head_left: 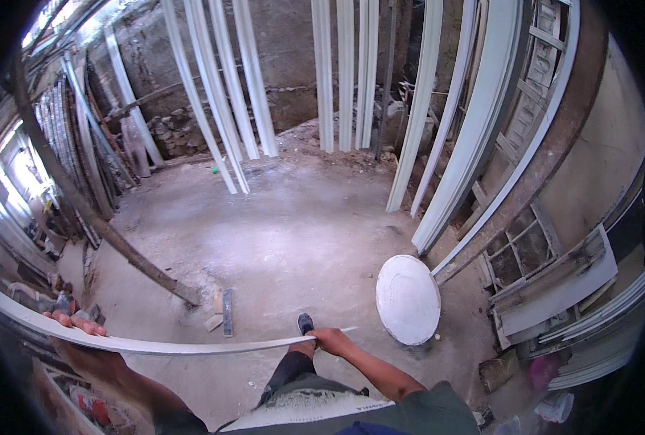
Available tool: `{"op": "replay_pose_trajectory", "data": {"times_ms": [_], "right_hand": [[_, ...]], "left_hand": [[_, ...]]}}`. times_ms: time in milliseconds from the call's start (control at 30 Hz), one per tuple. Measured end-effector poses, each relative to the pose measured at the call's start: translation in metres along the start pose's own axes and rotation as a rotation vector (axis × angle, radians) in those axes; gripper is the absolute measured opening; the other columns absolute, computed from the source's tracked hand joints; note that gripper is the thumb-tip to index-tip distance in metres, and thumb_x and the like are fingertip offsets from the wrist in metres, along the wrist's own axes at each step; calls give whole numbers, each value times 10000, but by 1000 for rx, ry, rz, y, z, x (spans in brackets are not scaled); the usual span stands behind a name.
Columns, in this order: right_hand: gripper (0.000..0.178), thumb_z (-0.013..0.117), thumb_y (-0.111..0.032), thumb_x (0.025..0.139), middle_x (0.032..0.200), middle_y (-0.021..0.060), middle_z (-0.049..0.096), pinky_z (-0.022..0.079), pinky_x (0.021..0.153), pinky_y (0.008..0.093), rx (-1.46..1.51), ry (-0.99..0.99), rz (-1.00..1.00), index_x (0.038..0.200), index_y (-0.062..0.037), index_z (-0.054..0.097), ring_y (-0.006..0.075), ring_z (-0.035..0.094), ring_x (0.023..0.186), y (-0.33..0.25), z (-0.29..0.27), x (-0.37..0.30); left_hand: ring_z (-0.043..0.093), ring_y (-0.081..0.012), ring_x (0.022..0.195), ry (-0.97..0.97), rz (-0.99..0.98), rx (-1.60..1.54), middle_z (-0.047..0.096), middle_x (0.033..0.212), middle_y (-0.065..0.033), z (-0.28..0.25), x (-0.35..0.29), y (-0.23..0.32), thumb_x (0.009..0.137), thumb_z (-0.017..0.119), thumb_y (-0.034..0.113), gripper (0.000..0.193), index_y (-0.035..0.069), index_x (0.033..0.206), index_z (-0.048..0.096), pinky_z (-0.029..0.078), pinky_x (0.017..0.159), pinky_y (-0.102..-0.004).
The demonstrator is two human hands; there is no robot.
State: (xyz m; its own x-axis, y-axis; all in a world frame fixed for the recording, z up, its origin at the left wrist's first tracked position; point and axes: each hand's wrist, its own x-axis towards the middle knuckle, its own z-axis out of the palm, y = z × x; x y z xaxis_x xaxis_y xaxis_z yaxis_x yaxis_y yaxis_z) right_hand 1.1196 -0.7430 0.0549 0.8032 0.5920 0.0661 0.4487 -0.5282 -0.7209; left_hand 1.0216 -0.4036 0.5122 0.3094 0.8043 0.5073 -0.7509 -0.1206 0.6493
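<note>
**A long white strip carried across a cluttered workshop**

From the head view, the room is a rough workshop with a dusty concrete floor (293, 225), bare stone walls and many long white moulding strips (224, 87) leaning upright against the far wall. More white pieces and old wooden frames (533, 239) stack along the right side. A round white disc (408, 299) lies on the floor near them, and a dark wooden pole (105, 225) slants across the left.

The person stands holding a long, thin white strip (192, 344) level in front of the body. The left hand (83, 337) cups it from beneath, fingers curled over its top edge. The right hand (331, 339) is closed around the strip close to its right end. One dark shoe (306, 322) shows just beyond it.

The strip looks thin and brittle, and it seems to bow between the two grips; I judge a sudden twist or uneven lift could snap it. Its far left end runs out towards the clutter at the left edge, so swinging round could knock it against the slanting pole. Loose scraps (221, 313) on the floor by the feet could cause a stumble.
</note>
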Motion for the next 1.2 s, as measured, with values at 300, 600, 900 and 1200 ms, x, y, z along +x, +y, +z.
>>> {"op": "replay_pose_trajectory", "data": {"times_ms": [300,600,900,1200], "right_hand": [[297,603,-58,813,1047,114,671,521,847,406,-46,264,74,1101,-114,652,304,638,996,79,-127,158],[356,630,-44,804,1108,108,670,521,859,391,44,230,151,1147,-138,653,311,641,1005,174,-237,305],[254,665,-118,814,1038,120,690,540,809,378,37,255,-70,1067,-103,682,299,667,936,291,-298,456],[293,637,-111,804,1016,142,677,537,776,414,32,65,-149,1095,-123,667,348,655,899,330,-353,622]], "left_hand": [[524,-95,559,-105,43,-53,527,875,-26,174,85,-177,997,492,272,342,77,1275,453,479,435,-228],[587,-113,627,-333,-79,-233,546,938,-50,338,131,-326,958,553,313,375,65,1219,450,540,488,-263],[620,-212,497,-174,-77,-168,586,778,-109,467,139,-459,959,563,265,242,70,1067,468,544,405,-330],[599,-184,510,-175,-42,-57,578,805,-80,553,204,-576,957,568,292,232,83,1040,509,517,405,-315]]}}
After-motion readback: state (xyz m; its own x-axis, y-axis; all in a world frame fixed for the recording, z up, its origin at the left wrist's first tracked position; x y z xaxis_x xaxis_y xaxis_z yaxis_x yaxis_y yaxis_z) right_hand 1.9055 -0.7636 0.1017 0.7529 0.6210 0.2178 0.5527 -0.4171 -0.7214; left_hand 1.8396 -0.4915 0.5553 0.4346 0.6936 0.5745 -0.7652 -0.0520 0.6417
